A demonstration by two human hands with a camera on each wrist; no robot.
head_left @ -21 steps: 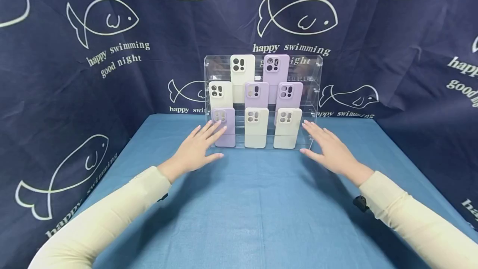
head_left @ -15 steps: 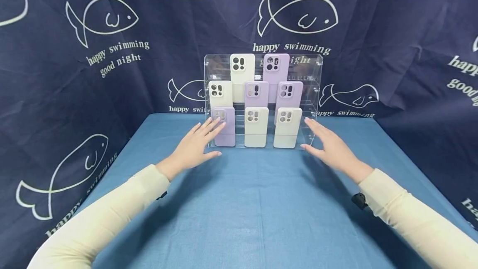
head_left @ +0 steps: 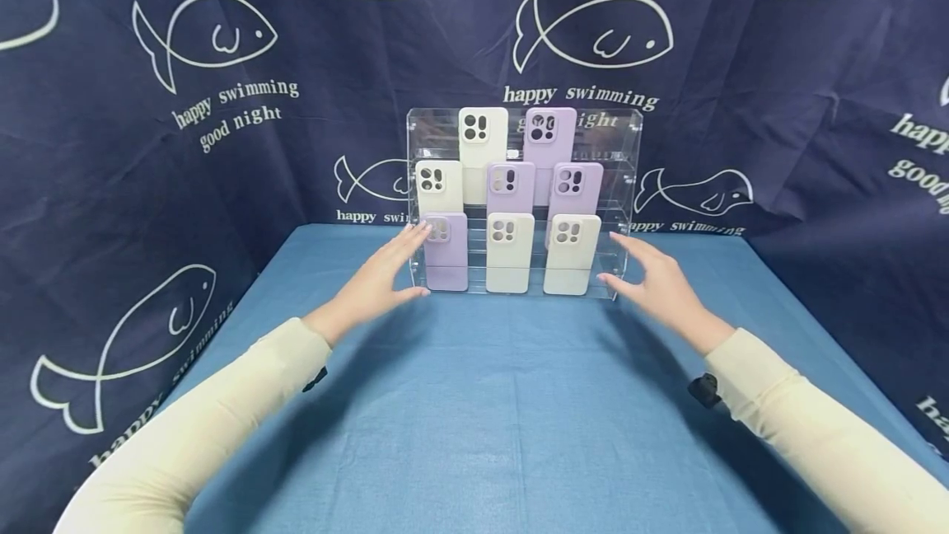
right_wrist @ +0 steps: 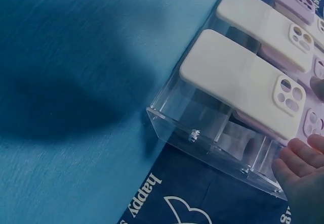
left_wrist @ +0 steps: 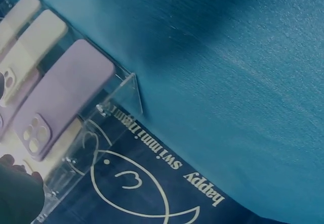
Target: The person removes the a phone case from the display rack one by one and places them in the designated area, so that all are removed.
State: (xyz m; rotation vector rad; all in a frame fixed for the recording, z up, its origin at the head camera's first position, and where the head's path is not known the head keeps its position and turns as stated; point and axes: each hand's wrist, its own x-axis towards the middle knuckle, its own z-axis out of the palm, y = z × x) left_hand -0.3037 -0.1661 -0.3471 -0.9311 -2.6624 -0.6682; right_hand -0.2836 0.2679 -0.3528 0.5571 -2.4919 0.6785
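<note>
A clear acrylic tiered stand sits at the far middle of the blue table, holding several white and purple phone cases. My left hand has straight fingers at the stand's left side wall, beside the front-row purple case. My right hand reaches with straight fingers to the stand's right side wall, near the front-row white case. The right wrist view shows the fingertips against the stand wall. The left wrist view shows the stand's corner and the purple case.
Dark blue fabric with white fish drawings hangs behind and to both sides of the table. The blue cloth stretches bare in front of the stand. The table's edges fall off at left and right.
Both hands have moved forward and a little outward, from in front of the stand to its two side walls. The stand and cases have not moved.
</note>
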